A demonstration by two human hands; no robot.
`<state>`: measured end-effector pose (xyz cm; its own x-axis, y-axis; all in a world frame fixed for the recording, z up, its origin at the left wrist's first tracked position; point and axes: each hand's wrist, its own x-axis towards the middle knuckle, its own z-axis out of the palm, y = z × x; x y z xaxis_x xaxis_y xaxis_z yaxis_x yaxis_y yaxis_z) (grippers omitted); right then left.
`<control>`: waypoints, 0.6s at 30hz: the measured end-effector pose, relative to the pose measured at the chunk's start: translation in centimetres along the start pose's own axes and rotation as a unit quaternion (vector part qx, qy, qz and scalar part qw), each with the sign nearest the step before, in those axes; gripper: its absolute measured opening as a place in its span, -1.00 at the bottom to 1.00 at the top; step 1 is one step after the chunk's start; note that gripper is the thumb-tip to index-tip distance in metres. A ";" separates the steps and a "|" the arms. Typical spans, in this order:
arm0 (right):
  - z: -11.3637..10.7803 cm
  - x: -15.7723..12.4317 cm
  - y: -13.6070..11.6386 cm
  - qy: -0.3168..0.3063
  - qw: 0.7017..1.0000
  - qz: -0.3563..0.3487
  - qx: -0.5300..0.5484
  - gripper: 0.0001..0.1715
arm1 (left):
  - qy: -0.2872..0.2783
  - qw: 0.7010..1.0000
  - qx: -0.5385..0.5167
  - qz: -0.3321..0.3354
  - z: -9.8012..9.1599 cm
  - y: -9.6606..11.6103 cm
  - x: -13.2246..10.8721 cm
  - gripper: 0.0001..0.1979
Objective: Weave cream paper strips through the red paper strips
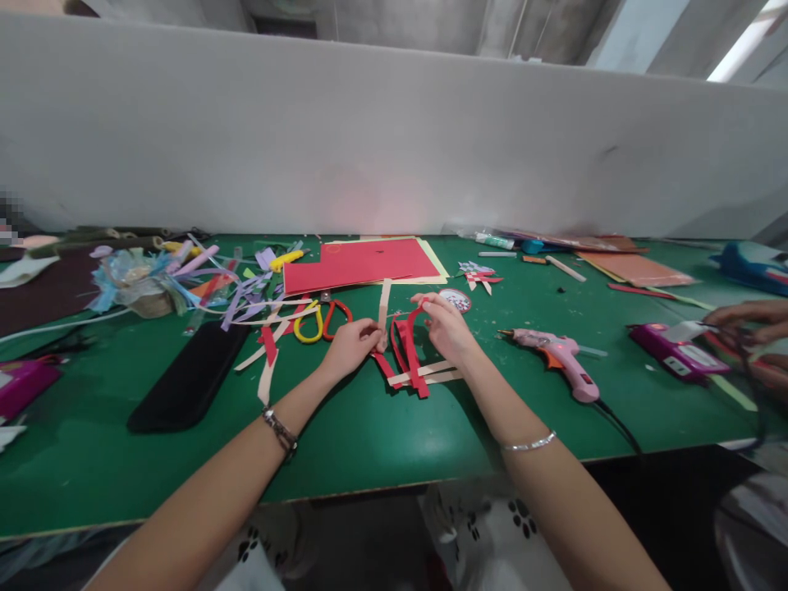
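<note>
Both my hands work over a green table [369, 443]. My left hand [352, 345] is closed in a pinch on the lower end of a beige paper strip [384, 305] that runs away from me. My right hand [444, 322] pinches the top of a curved red paper strip [407, 345]. Between the hands lie several red and beige strips, crossed over one another. Just behind them are a sheet of red paper [363, 263] and two pairs of scissors, one yellow [308, 324], one red [336, 316].
A pink glue gun [557, 355] lies right of my hands, its cord running off the front edge. A black case [188, 379] lies at left, with a heap of coloured paper scraps [203, 283] behind. Another person's hands [748, 328] work at far right beside a purple box [674, 349]. A grey partition [394, 139] backs the table.
</note>
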<state>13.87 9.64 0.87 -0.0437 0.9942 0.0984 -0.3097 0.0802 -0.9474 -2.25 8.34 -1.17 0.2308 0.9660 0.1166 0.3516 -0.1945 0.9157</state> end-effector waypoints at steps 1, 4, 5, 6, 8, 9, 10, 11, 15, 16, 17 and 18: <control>0.0 0.0 0.0 0.004 1.000 0.001 -0.008 -0.83 | 0.000 1.000 -0.005 -0.001 0.0 0.0 0.0 -0.85; -0.2 0.1 0.2 0.020 0.999 0.007 -0.028 -0.83 | 0.002 1.000 -0.013 -0.004 0.0 0.0 0.0 -0.86; -0.2 0.2 0.3 0.025 0.999 0.009 -0.031 -0.83 | 0.004 1.000 -0.012 -0.003 0.0 -0.1 0.0 -0.86; -0.3 0.2 0.3 0.031 0.999 0.011 -0.030 -0.83 | 0.005 1.000 -0.010 -0.002 0.0 -0.1 0.0 -0.85; -0.3 0.3 0.3 0.042 0.999 0.013 -0.020 -0.84 | 0.007 1.000 -0.008 -0.004 0.0 -0.1 0.0 -0.83; -0.3 0.3 0.3 0.047 0.999 0.015 -0.014 -0.85 | 0.007 1.000 -0.011 -0.008 0.0 -0.1 0.0 -0.83; -0.3 0.3 0.3 0.049 0.999 0.017 -0.007 -0.85 | 0.007 1.000 -0.015 -0.014 0.0 -0.1 0.0 -0.83; -0.3 0.2 0.2 0.050 0.999 0.019 -0.001 -0.85 | 0.007 1.000 -0.018 -0.020 0.0 -0.1 0.0 -0.84; -0.2 0.1 0.2 0.037 0.999 0.022 0.005 -0.84 | -0.004 1.000 -0.010 -0.014 0.1 -0.1 0.0 -0.84; -0.2 0.1 0.2 0.035 0.999 0.022 0.005 -0.84 | -0.009 1.000 -0.002 -0.001 0.1 -0.1 -0.1 -0.83; -0.2 0.1 0.2 0.034 0.999 0.021 0.004 -0.84 | -0.015 1.000 0.009 0.013 0.0 0.0 -0.1 -0.82; -0.2 0.1 0.3 0.032 0.999 0.021 0.001 -0.83 | -0.022 0.999 0.021 0.027 0.0 0.0 -0.2 -0.81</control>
<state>13.94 9.74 0.55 0.0051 0.9992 0.0387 -0.3105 0.0384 -0.9498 -2.26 8.12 -1.19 0.2902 0.9455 0.1474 0.3754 -0.2542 0.8913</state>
